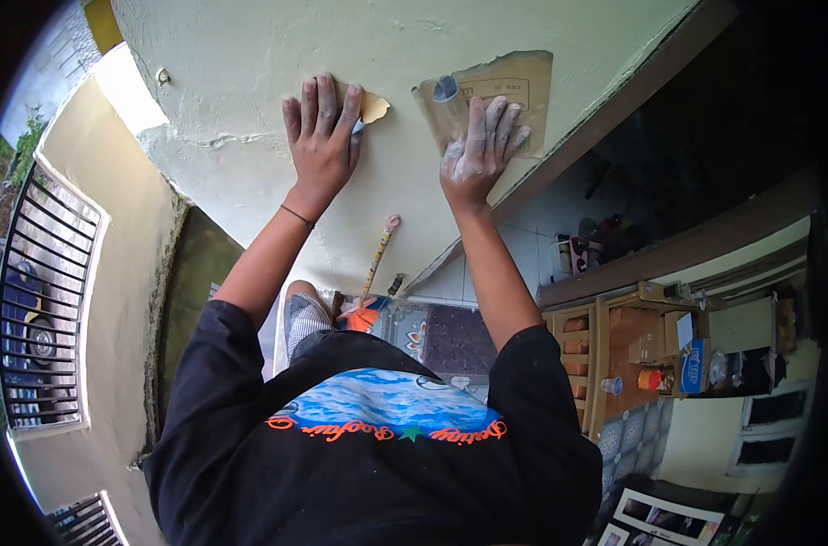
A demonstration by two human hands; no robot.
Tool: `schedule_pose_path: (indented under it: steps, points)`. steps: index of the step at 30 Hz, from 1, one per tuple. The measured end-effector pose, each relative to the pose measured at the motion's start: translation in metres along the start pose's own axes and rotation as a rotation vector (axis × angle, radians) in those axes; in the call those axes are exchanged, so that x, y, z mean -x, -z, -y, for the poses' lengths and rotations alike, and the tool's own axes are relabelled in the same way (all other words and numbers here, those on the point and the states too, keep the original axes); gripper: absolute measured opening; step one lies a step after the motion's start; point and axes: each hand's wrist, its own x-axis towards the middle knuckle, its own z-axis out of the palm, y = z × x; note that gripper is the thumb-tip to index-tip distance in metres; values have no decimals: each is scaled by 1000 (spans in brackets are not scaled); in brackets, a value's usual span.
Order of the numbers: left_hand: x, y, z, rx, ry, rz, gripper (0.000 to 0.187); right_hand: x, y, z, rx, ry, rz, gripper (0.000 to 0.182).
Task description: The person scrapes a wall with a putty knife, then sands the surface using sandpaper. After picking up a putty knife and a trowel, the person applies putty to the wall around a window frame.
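My left hand (320,136) rests against the pale green wall surface (241,100), with its fingers stretched out. A small torn piece of tan paper, apparently sandpaper (375,107), sticks out between its thumb and index finger. To the right, my dusty right hand (482,150) lies flat, fingers extended, on a brown sheet of printed paper (532,91) that looks like the back of sandpaper. One edge of this sheet is ragged. Beside my right index finger is a grey, tube-like thing (446,91) whose kind I cannot make out.
A crack (218,141) runs along the wall, and a small hook (163,76) sticks out. Below my hands stands a patterned stick (378,257) with an orange end. On the right is a wooden bench (600,364) near boxes; a black railing (41,300) is on the left.
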Motion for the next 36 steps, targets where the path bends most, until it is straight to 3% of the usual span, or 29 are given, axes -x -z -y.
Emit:
schedule_pose_path:
  steps: [5,8,9,12,15,16,19,21,23,24,28,31,34,36]
  points:
    - [-109,37,42,-2,90,-274,47,-128,40,-21,-28,-85,-450,43]
    - [-142,55,29,-34,228,-359,42,-141,44,8,-95,-37,-410,37]
    - [-127,43,30,-11,115,-388,46,-130,32,5,-113,53,-379,41]
    - [-65,19,12,-1,60,-158,46,-59,5,31,-61,324,-41,35]
    - [-58,25,28,-21,-5,-81,47,-62,8,12,-38,400,-43,30]
    - [-70,32,37,-16,21,-147,46,-79,11,1,-10,417,-174,28]
    - [-120,55,60,32,66,-392,47,-139,36,-12,58,232,-330,38]
    - [-140,70,64,-14,219,-342,42,-162,44,-11,33,182,-370,33]
    - [-124,55,68,-33,178,-339,45,-165,46,-3,36,144,-417,31]
    - [-112,47,66,-50,135,-339,48,-155,35,-6,9,181,-432,44]
    - [-21,14,18,27,119,-59,50,-42,7,25,-36,314,41,38]
    - [-25,19,31,6,102,-77,47,-36,4,4,-104,376,-13,28]
    - [-97,45,65,-13,123,-346,47,-107,27,-18,20,271,-250,37]
    - [-133,61,74,-43,130,-377,44,-152,50,-18,12,187,-363,38]
